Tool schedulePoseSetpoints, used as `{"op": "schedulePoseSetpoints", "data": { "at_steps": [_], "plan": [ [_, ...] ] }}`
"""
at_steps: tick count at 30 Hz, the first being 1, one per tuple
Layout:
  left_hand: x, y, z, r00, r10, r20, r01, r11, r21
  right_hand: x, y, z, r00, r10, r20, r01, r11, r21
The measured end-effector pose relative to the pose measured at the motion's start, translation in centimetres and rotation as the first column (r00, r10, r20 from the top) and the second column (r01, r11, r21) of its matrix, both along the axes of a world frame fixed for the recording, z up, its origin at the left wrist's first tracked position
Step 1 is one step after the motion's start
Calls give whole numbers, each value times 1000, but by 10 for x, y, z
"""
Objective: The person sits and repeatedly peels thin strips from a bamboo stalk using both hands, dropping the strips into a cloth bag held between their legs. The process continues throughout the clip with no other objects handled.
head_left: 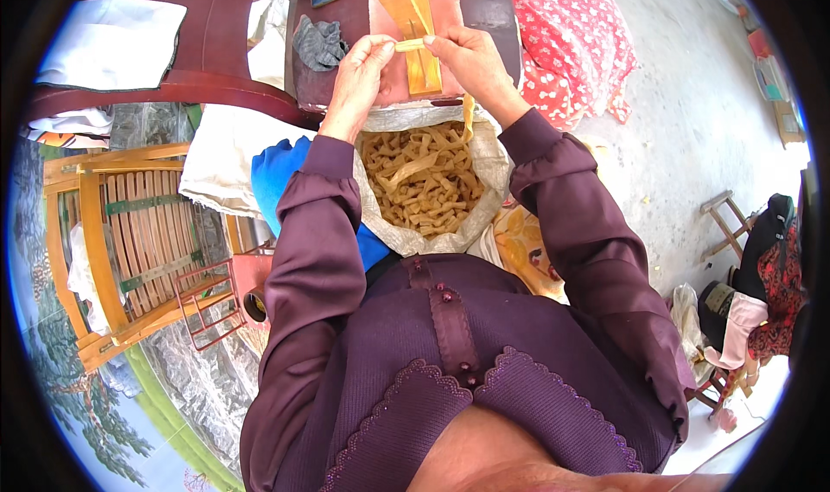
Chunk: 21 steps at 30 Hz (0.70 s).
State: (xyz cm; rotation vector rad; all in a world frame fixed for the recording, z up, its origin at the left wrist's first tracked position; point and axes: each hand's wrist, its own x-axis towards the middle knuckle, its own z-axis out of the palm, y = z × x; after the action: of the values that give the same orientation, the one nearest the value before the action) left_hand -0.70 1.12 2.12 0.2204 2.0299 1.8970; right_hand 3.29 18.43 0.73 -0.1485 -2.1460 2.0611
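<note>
Between both hands a short, pale yellow rolled strip (410,46) is stretched level across the front of a wooden stand (402,1). My left hand (356,79) pinches its left end with thumb and fingers. At the other end, my right hand (474,63) has thumb and forefinger closed on the strip. Under the stand lies a pink cloth (445,8) on a dark red table. Just below my hands, an open white woven sack (370,200) holds many similar yellowish rolled pieces (425,185). A longer yellow strip (468,116) hangs over the sack's far rim.
A grey rag (320,44) lies left of the stand on the table. Red patterned fabric (566,42) is bunched to the right. A wooden slatted chair (91,241) stands at left, near blue cloth (278,174). At far right are a small wooden stool (728,222) and piled clothes.
</note>
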Motion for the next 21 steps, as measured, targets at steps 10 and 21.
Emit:
{"op": "schedulePoseSetpoints", "data": {
  "at_steps": [10,21],
  "plan": [
    [-7,2,-29,928,-151,-341,-77,817,-571,-9,6,-32,996,-50,70,0,818,575],
    [115,-10,-15,788,-195,583,-107,890,443,79,-34,12,745,332,-579,41,843,536]
  ]
}}
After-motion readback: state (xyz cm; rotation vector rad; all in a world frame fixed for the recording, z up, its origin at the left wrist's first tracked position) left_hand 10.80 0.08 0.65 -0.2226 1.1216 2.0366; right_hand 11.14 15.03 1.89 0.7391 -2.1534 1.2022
